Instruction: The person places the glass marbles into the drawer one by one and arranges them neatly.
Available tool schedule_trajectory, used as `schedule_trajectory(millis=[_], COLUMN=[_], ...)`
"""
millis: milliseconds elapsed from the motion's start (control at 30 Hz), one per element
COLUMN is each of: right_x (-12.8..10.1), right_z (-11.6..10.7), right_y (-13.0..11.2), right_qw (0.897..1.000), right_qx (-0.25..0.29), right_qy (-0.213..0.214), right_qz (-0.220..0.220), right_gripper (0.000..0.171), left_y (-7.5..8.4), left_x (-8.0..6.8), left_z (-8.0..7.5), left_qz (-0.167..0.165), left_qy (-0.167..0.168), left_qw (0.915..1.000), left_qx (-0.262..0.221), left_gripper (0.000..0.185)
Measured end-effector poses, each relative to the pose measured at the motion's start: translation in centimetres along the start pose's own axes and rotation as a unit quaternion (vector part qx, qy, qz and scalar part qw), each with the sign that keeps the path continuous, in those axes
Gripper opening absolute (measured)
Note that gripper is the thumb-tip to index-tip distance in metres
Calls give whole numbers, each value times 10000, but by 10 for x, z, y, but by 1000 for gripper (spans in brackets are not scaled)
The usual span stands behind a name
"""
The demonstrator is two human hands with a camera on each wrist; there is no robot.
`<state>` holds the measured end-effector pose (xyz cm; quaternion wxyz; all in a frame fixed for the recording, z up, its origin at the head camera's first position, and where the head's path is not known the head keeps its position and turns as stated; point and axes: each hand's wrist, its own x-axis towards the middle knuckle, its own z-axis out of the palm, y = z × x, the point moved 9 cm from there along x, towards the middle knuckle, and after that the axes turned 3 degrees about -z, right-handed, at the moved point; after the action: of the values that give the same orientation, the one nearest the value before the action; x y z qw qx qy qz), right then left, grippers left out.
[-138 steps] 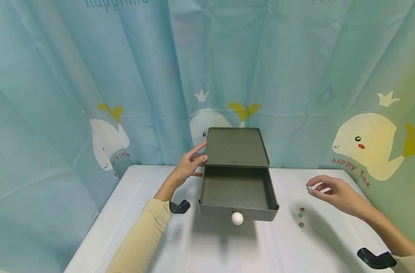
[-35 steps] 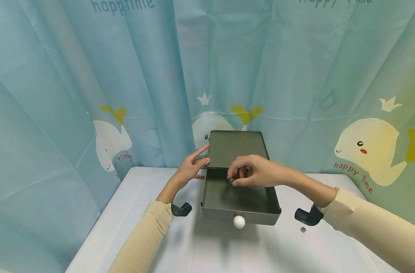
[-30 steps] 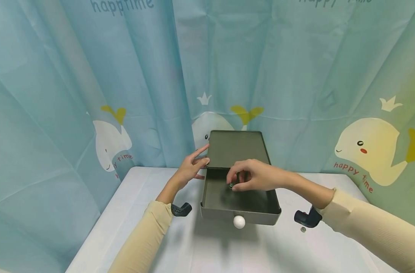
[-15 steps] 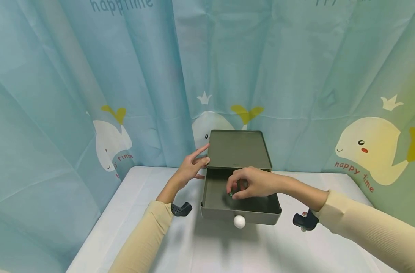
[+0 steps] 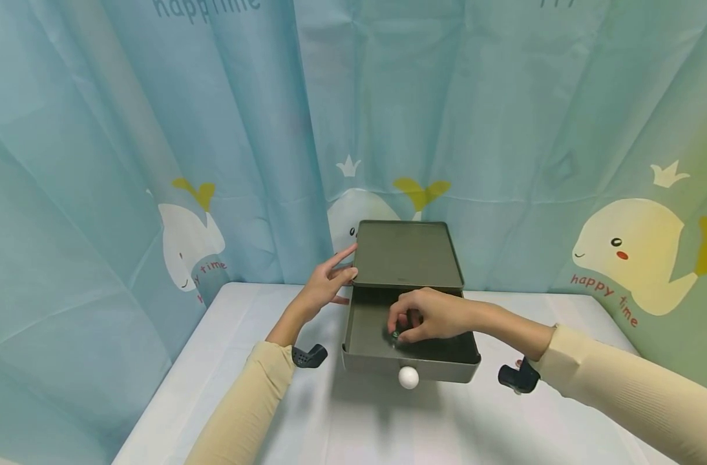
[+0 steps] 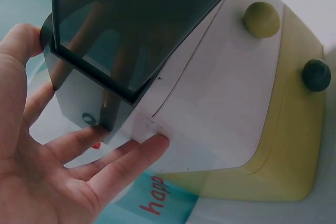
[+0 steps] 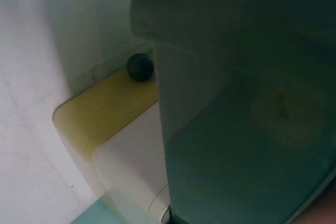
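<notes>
A dark green drawer [image 5: 368,363] with a white knob [image 5: 408,378] stands pulled out from the top of a small drawer cabinet [image 5: 408,252]. My right hand [image 5: 432,314] is inside this drawer, its thumb and fingertips pinching a small round green piece [image 5: 395,335] just above the drawer floor; its exact kind is too small to tell. In the right wrist view, the drawer's side wall [image 7: 226,145] hides most of that hand. My left hand [image 5: 321,284] touches the cabinet's left side with spread fingers. In the left wrist view, its fingertips lie along the green and white tiers.
Below are a white drawer [image 6: 210,93] with a yellow-green knob [image 6: 261,19] and a yellow drawer [image 6: 294,150] with a dark knob [image 6: 316,75]. On the table to the right lies a small red piece [image 5: 519,363], partly behind the wrist camera [image 5: 517,378]. A whale-print curtain [image 5: 505,129] hangs behind.
My right hand has carried the green piece from above the table on the right into the drawer, then lowered it toward the drawer's front. The left hand has stayed on the cabinet.
</notes>
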<state>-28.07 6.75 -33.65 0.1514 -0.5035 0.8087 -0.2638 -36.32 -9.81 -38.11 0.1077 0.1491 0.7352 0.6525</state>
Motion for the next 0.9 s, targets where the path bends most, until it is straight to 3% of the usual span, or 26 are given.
schedule_trajectory(millis=[900], right_x=[3], right_z=[7], right_y=[5], right_qw=[9989], right_qx=[-430], right_qy=[42], right_qz=[-197], right_gripper=[13], left_y=[-2], left_x=[1], left_z=[-2], left_qz=[12], left_qy=[19], left_qw=[10000], left_qx=[22], left_gripper=[59])
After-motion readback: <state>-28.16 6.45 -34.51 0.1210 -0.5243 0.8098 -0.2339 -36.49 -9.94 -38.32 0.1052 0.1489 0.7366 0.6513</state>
